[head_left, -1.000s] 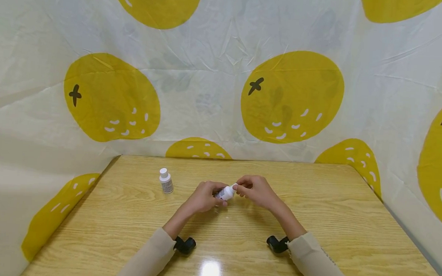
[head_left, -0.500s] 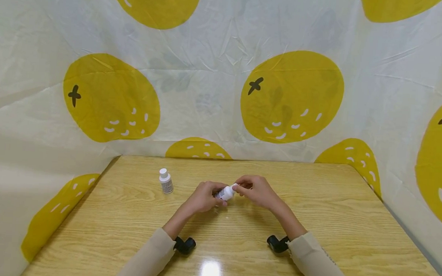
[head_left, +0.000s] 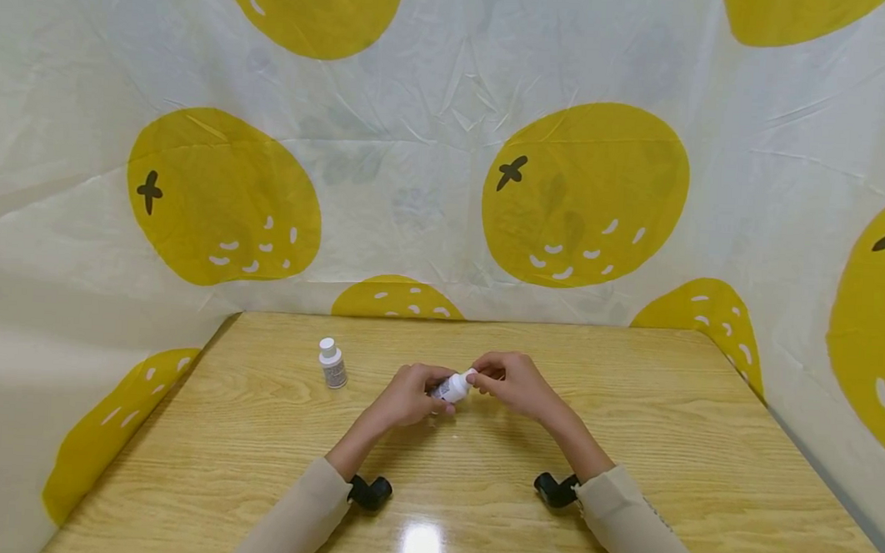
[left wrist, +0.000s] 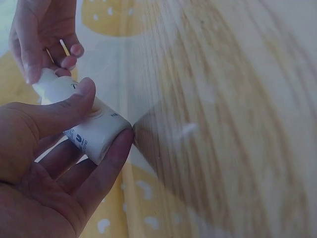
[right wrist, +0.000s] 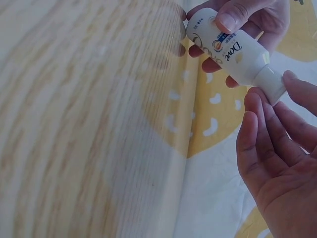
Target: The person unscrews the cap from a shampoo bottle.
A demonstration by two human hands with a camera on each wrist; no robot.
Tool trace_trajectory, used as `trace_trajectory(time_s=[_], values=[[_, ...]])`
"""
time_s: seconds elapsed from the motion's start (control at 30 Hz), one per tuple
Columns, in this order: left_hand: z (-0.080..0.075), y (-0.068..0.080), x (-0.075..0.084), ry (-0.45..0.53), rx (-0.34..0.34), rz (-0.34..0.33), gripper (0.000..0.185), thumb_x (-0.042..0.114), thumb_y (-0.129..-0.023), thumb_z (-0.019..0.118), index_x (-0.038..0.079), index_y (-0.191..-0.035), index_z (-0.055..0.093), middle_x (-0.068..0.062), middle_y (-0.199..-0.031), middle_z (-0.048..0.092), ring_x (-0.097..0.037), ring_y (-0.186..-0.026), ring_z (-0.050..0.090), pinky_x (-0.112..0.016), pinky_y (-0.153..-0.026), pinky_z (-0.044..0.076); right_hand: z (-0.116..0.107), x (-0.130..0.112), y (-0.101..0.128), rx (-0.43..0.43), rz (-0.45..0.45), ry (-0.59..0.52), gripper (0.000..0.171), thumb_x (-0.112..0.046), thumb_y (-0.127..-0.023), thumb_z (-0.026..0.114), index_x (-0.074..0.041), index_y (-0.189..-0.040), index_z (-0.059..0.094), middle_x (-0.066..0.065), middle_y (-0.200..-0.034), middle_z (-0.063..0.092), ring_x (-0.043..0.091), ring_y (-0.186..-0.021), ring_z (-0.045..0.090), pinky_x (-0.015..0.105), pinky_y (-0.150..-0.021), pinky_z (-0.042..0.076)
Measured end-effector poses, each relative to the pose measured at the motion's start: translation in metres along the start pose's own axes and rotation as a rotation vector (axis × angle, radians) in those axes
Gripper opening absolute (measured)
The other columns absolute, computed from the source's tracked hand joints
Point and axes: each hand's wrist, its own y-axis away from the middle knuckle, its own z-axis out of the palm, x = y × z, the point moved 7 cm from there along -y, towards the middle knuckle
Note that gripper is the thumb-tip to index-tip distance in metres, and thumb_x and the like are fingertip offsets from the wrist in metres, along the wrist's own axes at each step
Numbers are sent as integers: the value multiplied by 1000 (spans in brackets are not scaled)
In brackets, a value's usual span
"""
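A small white Dove bottle [right wrist: 230,49] is held tilted just above the table, its capped end toward the right hand. My left hand [head_left: 406,394] grips the bottle's body, thumb on one side and fingers round the other, as the left wrist view shows. With thumb and fingertips my right hand [head_left: 514,384] pinches the white cap [right wrist: 270,84] at the bottle's neck. A second white bottle [head_left: 333,363], also capped, stands upright on the table to the left of my left hand.
The wooden table [head_left: 253,459] reaches back to a white curtain [head_left: 402,191] printed with yellow fruit, which also hangs along both sides. Black wrist mounts [head_left: 369,492] sit under both forearms, close to the tabletop.
Both hands stay in the same place on the bottle. The right fingers shift slightly at the cap, and the standing bottle has not moved.
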Motion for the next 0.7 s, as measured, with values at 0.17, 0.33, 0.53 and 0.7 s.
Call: trace_trajectory(time_s=[0.17,0.33,0.53,0.7], values=[[0,0,0,-7,2,1,39,14,-87,84,17,-124,75,-1,-112,78,-13,-96,68,-38,-88,55,0,0,1,3,13,8,25,-25,-100,70,-3,-109,76,19,-94,77,37,-84,71,28,-69,54],[0,-1,-1,-11,8,3,39,15,-86,84,16,-124,76,-2,-111,78,-13,-96,68,-39,-88,55,-2,1,1,26,46,3,29,-29,-99,71,-3,-111,76,13,-91,77,35,-84,71,30,-68,53],[0,-1,-2,-16,7,-5,40,16,-87,84,17,-125,75,-2,-113,77,-14,-99,68,-40,-90,55,-2,0,1,18,41,-4,25,-27,-99,71,-4,-107,76,8,-90,77,33,-82,71,29,-66,52],[0,-1,-2,-19,9,-1,40,16,-87,84,17,-125,75,-2,-113,78,-14,-99,69,-40,-89,55,0,0,0,6,21,4,23,-24,-100,70,-3,-107,76,17,-92,77,36,-83,71,28,-67,53]])
